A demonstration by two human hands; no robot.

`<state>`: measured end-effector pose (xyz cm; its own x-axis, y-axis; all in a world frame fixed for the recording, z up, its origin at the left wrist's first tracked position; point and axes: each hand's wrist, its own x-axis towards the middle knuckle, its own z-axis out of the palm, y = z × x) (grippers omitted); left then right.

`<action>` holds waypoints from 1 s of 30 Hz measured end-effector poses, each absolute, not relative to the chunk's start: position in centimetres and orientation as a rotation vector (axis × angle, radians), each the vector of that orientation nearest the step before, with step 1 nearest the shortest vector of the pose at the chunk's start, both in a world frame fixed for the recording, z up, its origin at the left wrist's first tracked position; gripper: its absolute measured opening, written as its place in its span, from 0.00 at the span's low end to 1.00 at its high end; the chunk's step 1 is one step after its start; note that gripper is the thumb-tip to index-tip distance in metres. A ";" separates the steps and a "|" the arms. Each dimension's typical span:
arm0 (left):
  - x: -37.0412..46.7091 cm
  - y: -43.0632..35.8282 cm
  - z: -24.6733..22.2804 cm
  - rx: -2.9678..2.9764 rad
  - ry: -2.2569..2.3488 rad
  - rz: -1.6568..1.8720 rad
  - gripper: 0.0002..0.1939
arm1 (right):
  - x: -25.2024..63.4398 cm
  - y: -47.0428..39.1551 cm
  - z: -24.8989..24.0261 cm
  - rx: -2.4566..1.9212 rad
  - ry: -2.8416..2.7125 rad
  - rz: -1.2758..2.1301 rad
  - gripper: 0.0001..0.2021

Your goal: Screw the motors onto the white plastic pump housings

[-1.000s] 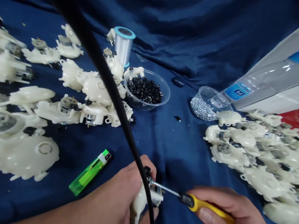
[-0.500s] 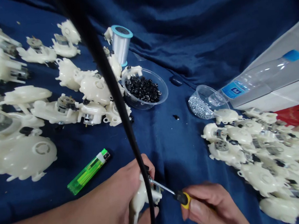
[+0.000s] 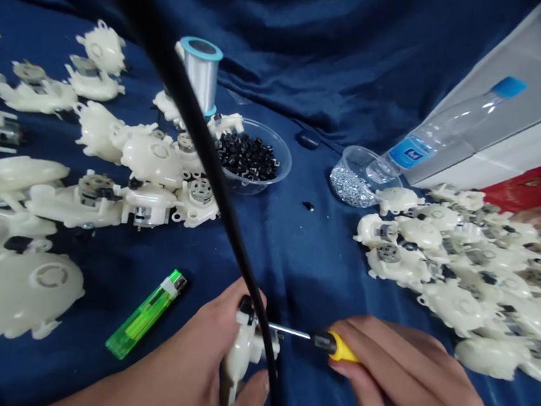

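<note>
My left hand is wrapped round a cream plastic motor housing with a small black part at its top. In my right hand is a screwdriver with a yellow and black handle. Its metal shaft reaches left to the housing, near the black part. A black cable hanging across the view hides part of the housing and the screwdriver's tip. Left of my left hand lies a green lighter on the blue cloth.
Several cream housings fill the left, and more crowd the right. Behind are a wire spool, a bowl of black parts, a cup of screws and a plastic bottle. One black piece lies between.
My right hand has turned, with its fingers further over the screwdriver handle. The housing in my left hand has tilted, showing the black part more. The whole view has shifted slightly.
</note>
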<state>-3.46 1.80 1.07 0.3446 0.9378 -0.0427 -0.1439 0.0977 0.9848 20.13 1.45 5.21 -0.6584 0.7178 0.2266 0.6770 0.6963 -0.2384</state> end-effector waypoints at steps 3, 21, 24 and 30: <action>-4.2 1.8 1.1 1.175 0.884 0.898 0.17 | 18.9 3.0 5.8 -1.416 -2.243 1.135 0.16; -5.4 3.8 -0.8 0.467 0.508 0.848 0.15 | 22.6 4.0 -0.3 -1.495 -2.247 0.451 0.17; -5.2 3.8 -0.1 0.403 0.478 0.828 0.13 | 23.0 3.7 -0.5 -1.517 -2.317 0.372 0.19; -5.1 3.7 0.0 0.379 0.429 0.717 0.18 | 21.1 1.9 3.5 -1.333 -2.178 0.498 0.33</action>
<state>-5.09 3.72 0.01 0.6749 0.6963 -0.2444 -0.5447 0.6935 0.4716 21.13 1.91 3.45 -0.3700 0.8954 0.2477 0.6986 0.4439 -0.5612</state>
